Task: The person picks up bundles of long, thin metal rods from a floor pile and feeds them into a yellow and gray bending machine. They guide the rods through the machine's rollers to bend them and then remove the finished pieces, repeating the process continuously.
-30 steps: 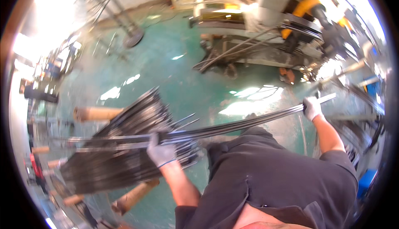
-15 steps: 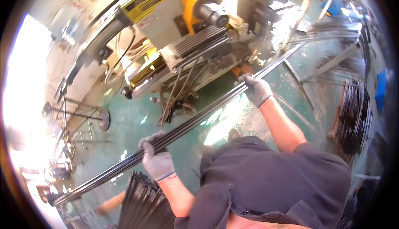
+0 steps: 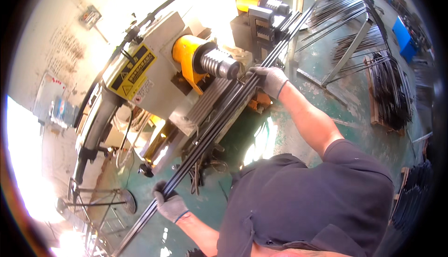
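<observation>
A bundle of long metal rods [image 3: 208, 140] slants between and beyond a worker's gloved left hand [image 3: 171, 205] and gloved right hand [image 3: 271, 80], both gripping it.

rods [image 3: 186, 164]: lower ends cut off | dark thing [image 3: 195, 253]: mostly below lower edge

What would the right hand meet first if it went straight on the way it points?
Past the rods it grips, the right hand would probably first meet the ridged metal cylinder up and left of it, though depth is unclear.
</observation>
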`<control>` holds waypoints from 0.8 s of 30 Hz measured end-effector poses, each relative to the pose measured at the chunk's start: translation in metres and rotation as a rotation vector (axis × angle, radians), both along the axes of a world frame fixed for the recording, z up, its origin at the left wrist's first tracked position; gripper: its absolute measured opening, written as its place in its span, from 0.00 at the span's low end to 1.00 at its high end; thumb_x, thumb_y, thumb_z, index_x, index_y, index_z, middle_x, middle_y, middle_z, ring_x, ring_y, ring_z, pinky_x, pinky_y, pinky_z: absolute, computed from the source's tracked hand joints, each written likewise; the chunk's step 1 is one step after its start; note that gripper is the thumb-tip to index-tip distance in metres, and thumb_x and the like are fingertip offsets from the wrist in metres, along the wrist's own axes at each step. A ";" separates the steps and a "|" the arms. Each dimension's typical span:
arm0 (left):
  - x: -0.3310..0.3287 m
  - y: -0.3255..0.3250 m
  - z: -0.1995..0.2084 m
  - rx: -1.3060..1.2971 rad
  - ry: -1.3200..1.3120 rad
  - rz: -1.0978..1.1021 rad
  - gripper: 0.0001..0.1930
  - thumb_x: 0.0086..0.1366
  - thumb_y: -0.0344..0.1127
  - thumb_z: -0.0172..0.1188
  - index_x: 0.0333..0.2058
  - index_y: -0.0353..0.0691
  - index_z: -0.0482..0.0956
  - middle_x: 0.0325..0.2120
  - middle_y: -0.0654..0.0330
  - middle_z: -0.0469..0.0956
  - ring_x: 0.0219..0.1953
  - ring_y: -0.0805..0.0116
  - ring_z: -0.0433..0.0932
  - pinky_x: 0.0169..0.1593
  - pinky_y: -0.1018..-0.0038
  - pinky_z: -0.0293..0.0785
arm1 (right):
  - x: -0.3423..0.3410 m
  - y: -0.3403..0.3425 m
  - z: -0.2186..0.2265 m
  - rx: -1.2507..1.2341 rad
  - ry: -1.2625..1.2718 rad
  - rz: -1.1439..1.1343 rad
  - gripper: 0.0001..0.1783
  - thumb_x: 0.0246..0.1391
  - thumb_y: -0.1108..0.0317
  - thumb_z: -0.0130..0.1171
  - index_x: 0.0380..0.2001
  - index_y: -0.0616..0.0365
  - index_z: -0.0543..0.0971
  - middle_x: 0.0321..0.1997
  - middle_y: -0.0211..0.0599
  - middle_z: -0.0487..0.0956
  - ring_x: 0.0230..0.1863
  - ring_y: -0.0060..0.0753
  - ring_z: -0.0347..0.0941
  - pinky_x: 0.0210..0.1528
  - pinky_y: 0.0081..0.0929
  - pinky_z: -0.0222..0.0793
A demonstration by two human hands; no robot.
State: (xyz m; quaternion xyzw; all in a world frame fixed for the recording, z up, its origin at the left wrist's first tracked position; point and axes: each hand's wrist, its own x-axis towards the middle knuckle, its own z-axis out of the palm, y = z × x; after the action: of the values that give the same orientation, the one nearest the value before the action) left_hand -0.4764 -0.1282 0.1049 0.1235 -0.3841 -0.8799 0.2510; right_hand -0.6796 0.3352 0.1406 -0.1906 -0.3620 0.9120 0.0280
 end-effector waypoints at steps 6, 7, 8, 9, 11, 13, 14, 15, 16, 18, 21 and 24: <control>-0.060 0.023 -0.013 0.352 -0.047 -0.133 0.15 0.65 0.33 0.50 0.44 0.27 0.74 0.43 0.47 0.77 0.49 0.51 0.76 0.60 0.53 0.69 | -0.075 0.022 0.004 0.100 -0.035 -0.099 0.05 0.58 0.75 0.55 0.36 0.66 0.75 0.32 0.44 0.80 0.32 0.40 0.80 0.34 0.38 0.79; -0.064 0.018 -0.013 0.347 -0.053 -0.123 0.15 0.65 0.33 0.50 0.44 0.27 0.74 0.43 0.46 0.77 0.49 0.51 0.76 0.60 0.53 0.69 | -0.081 0.023 0.011 0.127 -0.095 -0.089 0.06 0.58 0.74 0.56 0.36 0.67 0.75 0.31 0.44 0.80 0.31 0.40 0.80 0.34 0.38 0.79; -0.067 0.006 -0.015 0.359 -0.072 -0.094 0.15 0.66 0.33 0.50 0.45 0.27 0.74 0.44 0.47 0.77 0.49 0.52 0.76 0.59 0.54 0.70 | -0.086 0.023 0.021 0.152 -0.153 -0.078 0.06 0.59 0.73 0.57 0.36 0.67 0.76 0.31 0.44 0.80 0.31 0.40 0.79 0.34 0.37 0.79; -0.071 -0.005 -0.015 0.369 -0.089 -0.068 0.15 0.67 0.34 0.50 0.45 0.27 0.74 0.44 0.47 0.78 0.49 0.53 0.76 0.59 0.56 0.70 | -0.101 0.030 0.016 0.142 -0.190 -0.072 0.08 0.59 0.71 0.58 0.36 0.67 0.77 0.31 0.44 0.81 0.31 0.39 0.80 0.33 0.35 0.78; -0.075 -0.024 -0.013 0.344 -0.119 -0.023 0.16 0.68 0.35 0.50 0.46 0.27 0.74 0.44 0.48 0.78 0.49 0.55 0.77 0.59 0.59 0.70 | -0.118 0.044 0.008 0.291 -0.217 -0.100 0.10 0.58 0.68 0.60 0.37 0.66 0.77 0.32 0.44 0.81 0.32 0.40 0.80 0.32 0.39 0.78; -0.078 -0.032 -0.003 0.288 -0.116 -0.015 0.15 0.69 0.35 0.49 0.47 0.28 0.74 0.44 0.50 0.78 0.49 0.57 0.77 0.59 0.63 0.71 | -0.132 0.057 -0.009 0.328 -0.184 -0.142 0.13 0.57 0.63 0.62 0.36 0.64 0.78 0.32 0.42 0.82 0.30 0.38 0.80 0.31 0.39 0.77; -0.081 -0.031 -0.003 0.270 -0.126 -0.002 0.15 0.69 0.36 0.49 0.46 0.29 0.75 0.44 0.51 0.78 0.49 0.57 0.77 0.59 0.63 0.71 | -0.135 0.053 -0.005 0.323 -0.192 -0.177 0.12 0.57 0.64 0.62 0.36 0.64 0.78 0.31 0.42 0.82 0.29 0.38 0.80 0.29 0.37 0.76; -0.084 -0.029 -0.002 0.252 -0.135 0.011 0.15 0.70 0.36 0.49 0.46 0.29 0.75 0.44 0.51 0.78 0.49 0.58 0.77 0.59 0.63 0.71 | -0.137 0.048 -0.001 0.318 -0.199 -0.212 0.12 0.57 0.65 0.62 0.35 0.64 0.78 0.30 0.42 0.82 0.28 0.38 0.80 0.27 0.36 0.75; -0.087 -0.027 -0.001 0.235 -0.145 0.023 0.16 0.70 0.37 0.49 0.46 0.30 0.75 0.44 0.51 0.78 0.48 0.58 0.77 0.59 0.64 0.71 | -0.139 0.045 0.003 0.313 -0.207 -0.248 0.11 0.57 0.66 0.62 0.34 0.64 0.78 0.29 0.42 0.82 0.27 0.37 0.80 0.25 0.35 0.74; -0.091 -0.013 0.002 0.198 -0.172 0.000 0.16 0.70 0.39 0.49 0.45 0.30 0.75 0.43 0.52 0.78 0.48 0.59 0.76 0.58 0.65 0.70 | -0.143 0.046 -0.008 0.285 -0.192 -0.292 0.10 0.55 0.65 0.64 0.32 0.63 0.80 0.27 0.40 0.82 0.25 0.37 0.80 0.24 0.34 0.75; -0.094 0.012 0.004 0.206 -0.226 -0.015 0.16 0.70 0.40 0.50 0.43 0.29 0.75 0.41 0.54 0.76 0.47 0.60 0.75 0.57 0.67 0.70 | -0.124 0.009 -0.005 0.355 -0.324 -0.276 0.10 0.54 0.65 0.65 0.29 0.62 0.81 0.26 0.38 0.82 0.24 0.35 0.79 0.25 0.33 0.77; -0.096 0.044 0.007 0.141 -0.216 -0.056 0.16 0.70 0.39 0.50 0.44 0.29 0.75 0.42 0.53 0.76 0.47 0.60 0.75 0.57 0.67 0.70 | -0.105 -0.016 -0.010 0.076 -0.140 -0.236 0.12 0.56 0.67 0.62 0.34 0.67 0.78 0.28 0.43 0.81 0.26 0.39 0.80 0.27 0.37 0.78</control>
State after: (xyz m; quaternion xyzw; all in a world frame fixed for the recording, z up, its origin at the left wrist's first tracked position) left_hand -0.5724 -0.0841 0.1122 0.2241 -0.3493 -0.8930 0.1741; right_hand -0.7845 0.3196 0.1309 -0.2940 -0.3723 0.8725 0.1171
